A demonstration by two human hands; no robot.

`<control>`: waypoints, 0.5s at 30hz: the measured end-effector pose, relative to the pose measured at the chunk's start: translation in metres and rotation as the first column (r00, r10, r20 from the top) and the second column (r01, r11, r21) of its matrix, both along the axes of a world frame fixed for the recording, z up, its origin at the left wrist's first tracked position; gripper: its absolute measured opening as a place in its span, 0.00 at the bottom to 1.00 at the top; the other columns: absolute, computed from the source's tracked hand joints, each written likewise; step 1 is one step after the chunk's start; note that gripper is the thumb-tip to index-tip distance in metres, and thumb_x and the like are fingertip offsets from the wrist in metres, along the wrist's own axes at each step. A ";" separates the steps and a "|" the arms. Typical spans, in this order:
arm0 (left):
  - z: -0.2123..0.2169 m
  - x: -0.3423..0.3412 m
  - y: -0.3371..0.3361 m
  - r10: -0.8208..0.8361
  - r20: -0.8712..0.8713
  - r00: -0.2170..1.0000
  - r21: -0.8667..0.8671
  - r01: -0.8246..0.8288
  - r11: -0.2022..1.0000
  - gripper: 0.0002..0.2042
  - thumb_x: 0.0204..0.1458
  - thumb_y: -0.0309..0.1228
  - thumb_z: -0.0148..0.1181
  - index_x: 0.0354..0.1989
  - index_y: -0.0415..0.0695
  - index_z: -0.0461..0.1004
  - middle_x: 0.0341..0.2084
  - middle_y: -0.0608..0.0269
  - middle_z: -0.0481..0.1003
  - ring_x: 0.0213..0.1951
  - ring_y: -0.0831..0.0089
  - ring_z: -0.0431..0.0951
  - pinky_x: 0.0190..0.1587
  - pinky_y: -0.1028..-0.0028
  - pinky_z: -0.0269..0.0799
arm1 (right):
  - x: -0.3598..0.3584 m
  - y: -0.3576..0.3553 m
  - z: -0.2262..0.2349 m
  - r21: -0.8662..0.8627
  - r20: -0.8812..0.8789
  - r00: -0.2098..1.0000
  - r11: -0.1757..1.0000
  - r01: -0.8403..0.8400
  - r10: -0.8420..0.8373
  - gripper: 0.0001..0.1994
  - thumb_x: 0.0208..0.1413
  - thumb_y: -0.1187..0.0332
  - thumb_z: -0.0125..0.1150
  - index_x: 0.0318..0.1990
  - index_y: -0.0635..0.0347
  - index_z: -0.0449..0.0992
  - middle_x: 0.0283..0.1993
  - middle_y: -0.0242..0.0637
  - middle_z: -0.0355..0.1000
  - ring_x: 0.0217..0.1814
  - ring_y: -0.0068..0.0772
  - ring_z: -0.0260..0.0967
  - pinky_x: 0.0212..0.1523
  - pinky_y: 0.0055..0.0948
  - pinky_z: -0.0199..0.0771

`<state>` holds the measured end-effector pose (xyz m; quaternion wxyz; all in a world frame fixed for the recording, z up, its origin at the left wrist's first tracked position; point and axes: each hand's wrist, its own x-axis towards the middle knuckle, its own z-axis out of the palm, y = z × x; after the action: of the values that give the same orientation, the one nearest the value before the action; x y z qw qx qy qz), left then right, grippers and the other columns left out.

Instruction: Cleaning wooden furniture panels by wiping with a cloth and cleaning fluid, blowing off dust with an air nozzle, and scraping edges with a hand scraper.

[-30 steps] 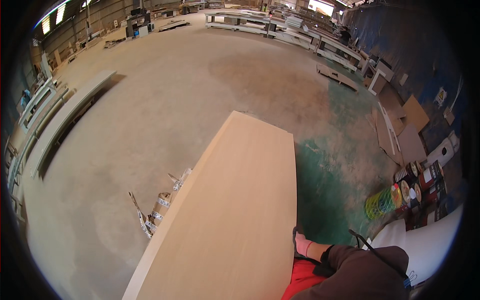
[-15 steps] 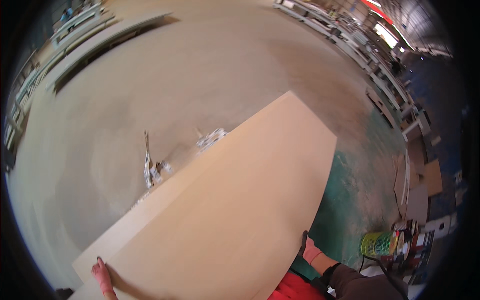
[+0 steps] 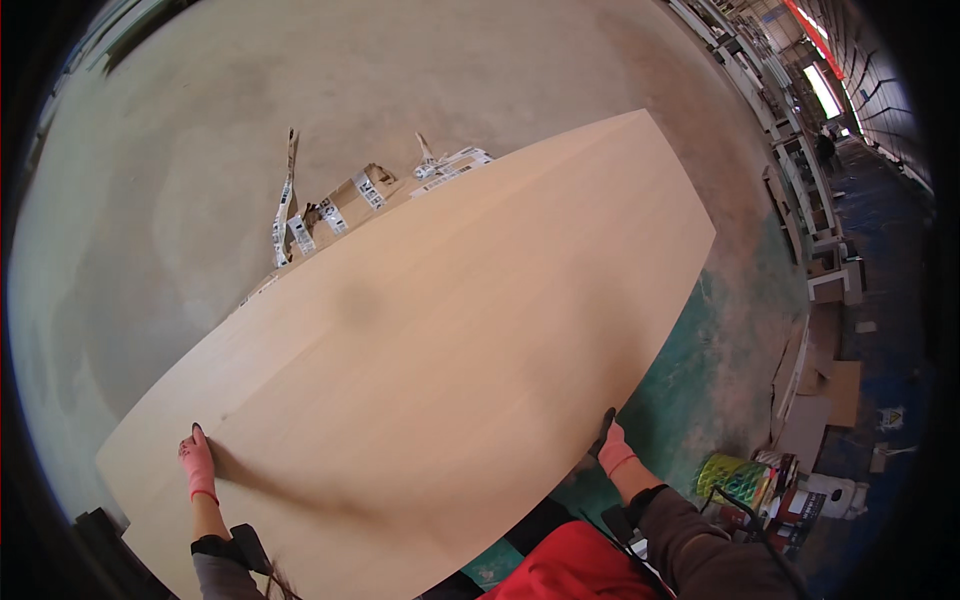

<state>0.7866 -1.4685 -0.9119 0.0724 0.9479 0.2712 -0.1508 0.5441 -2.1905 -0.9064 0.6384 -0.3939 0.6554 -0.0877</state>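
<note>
A wooden panel [image 3: 430, 340] is filling the centre; at its four o'clock the right hand [image 3: 614, 448] is clasping the edge, likely for steadiness; at eight, the left hand [image 3: 198, 465] is half-curling, its grip unclear.

Lge panel [image 3: 450, 330]: smooth matt wood-look surf.

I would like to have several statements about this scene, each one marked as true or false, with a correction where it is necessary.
1. The right hand touches the edge of the wooden panel. True.
2. The left hand is without a glove. False: it wears a pink glove.
3. Taped cardboard shows beyond the panel's far edge. True.
4. The yellow-green cylinder is left of the panel. False: it is on the right.
5. Red cloth shows at the picture's lower edge. True.
</note>
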 end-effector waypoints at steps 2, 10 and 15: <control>-0.001 0.008 0.013 -0.033 0.021 0.999 0.054 0.032 0.998 0.26 0.55 0.45 0.37 0.27 0.33 0.74 0.32 0.42 0.73 0.37 0.49 0.72 0.45 0.63 0.64 | 0.017 0.007 0.000 0.049 0.013 1.000 0.999 0.012 -0.012 0.23 0.57 0.51 0.41 0.48 0.63 0.66 0.44 0.44 0.69 0.42 0.45 0.69 0.39 0.41 0.73; 0.026 -0.087 0.046 -0.206 0.520 0.829 0.156 0.145 0.977 0.19 0.56 0.35 0.41 0.53 0.38 0.62 0.51 0.43 0.63 0.53 0.51 0.61 0.57 0.60 0.52 | -0.064 -0.055 -0.064 0.049 -0.351 0.909 0.974 -0.222 0.225 0.28 0.53 0.44 0.44 0.47 0.62 0.68 0.43 0.43 0.70 0.43 0.42 0.67 0.46 0.39 0.68; -0.033 -0.276 0.021 0.844 0.068 0.532 -0.792 -0.486 0.370 0.26 0.52 0.47 0.42 0.55 0.44 0.61 0.54 0.51 0.60 0.55 0.53 0.60 0.53 0.59 0.59 | 0.016 0.057 -0.028 0.146 -0.182 0.971 0.981 -0.128 0.154 0.28 0.53 0.42 0.43 0.45 0.58 0.70 0.42 0.38 0.70 0.41 0.39 0.67 0.46 0.39 0.67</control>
<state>0.5102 -1.4473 -0.9452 0.5391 0.6460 0.5391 0.0379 0.5604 -2.1335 -0.9349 0.6016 -0.4026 0.6887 0.0405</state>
